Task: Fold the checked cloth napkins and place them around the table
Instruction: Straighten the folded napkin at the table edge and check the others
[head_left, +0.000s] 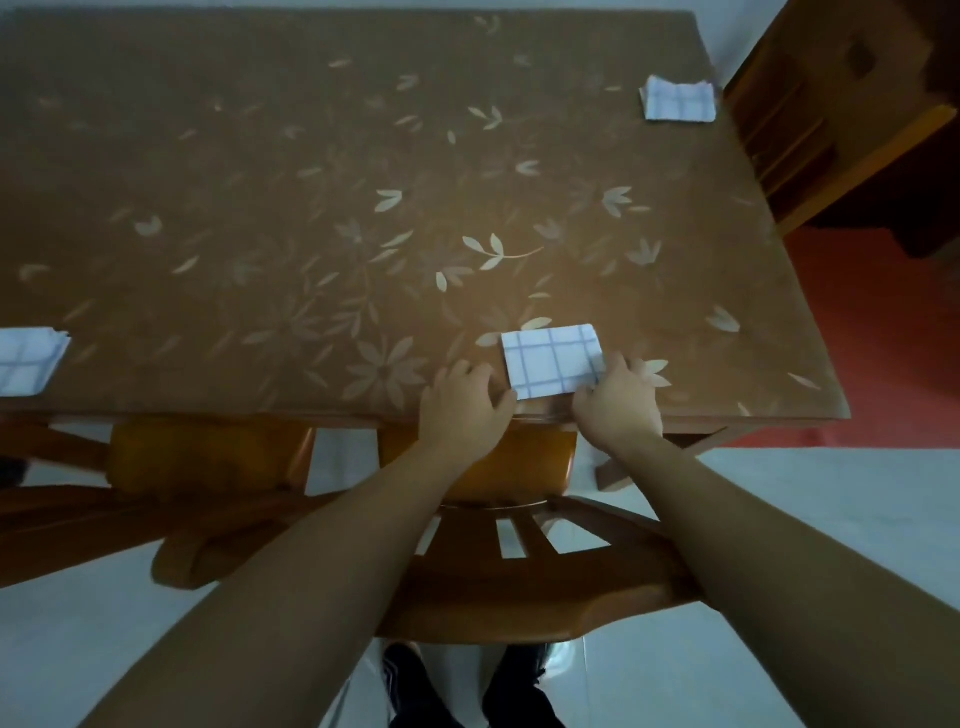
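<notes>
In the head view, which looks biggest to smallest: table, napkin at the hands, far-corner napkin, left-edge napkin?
1. table
2. napkin at the hands
3. far-corner napkin, smaller partly because it lies farther away
Unranked: left-edge napkin, cut off by the frame.

You have three folded white cloth napkins with blue checks: the lower-centre napkin (550, 361), the left-edge napkin (26, 361) and the upper-right napkin (678, 100). One brown leaf-patterned table (311, 156). Probably three orange-brown wooden chairs, dim and blurred: bottom-centre chair (519, 587), lower-left chair (208, 457), upper-right chair (810, 130). Two bare hands of yours: left hand (462, 408), right hand (621, 402).
</notes>
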